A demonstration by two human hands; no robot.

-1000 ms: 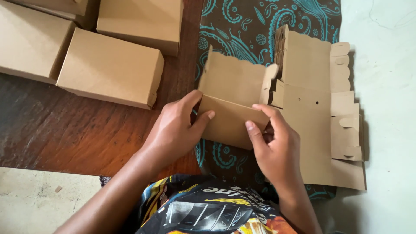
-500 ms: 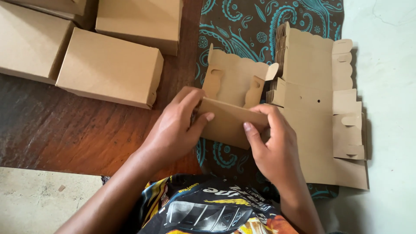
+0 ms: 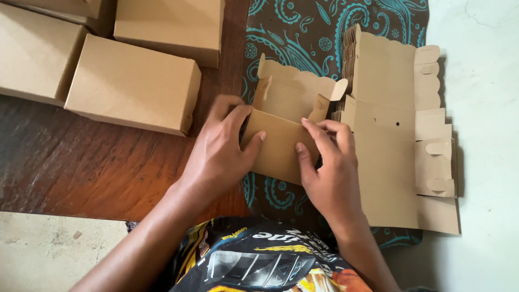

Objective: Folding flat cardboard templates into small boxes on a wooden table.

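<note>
Two hands (image 3: 221,154) (image 3: 330,167), one half-folded box (image 3: 281,135), perhaps four finished boxes (image 3: 130,86)

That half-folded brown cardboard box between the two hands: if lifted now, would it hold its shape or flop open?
The half-folded box would probably sag open, since its scalloped back flap and side tabs stand loose and unlocked. It looks thin and light, likely easy to lift. The left hand and right hand pinch its front wall, which suggests the panels spring back if released.

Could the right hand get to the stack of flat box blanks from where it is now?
Probably yes. The right hand is on the half-folded box, and the stack of flat blanks lies right beside it with nothing between. It would have to let go of the box first.
</note>
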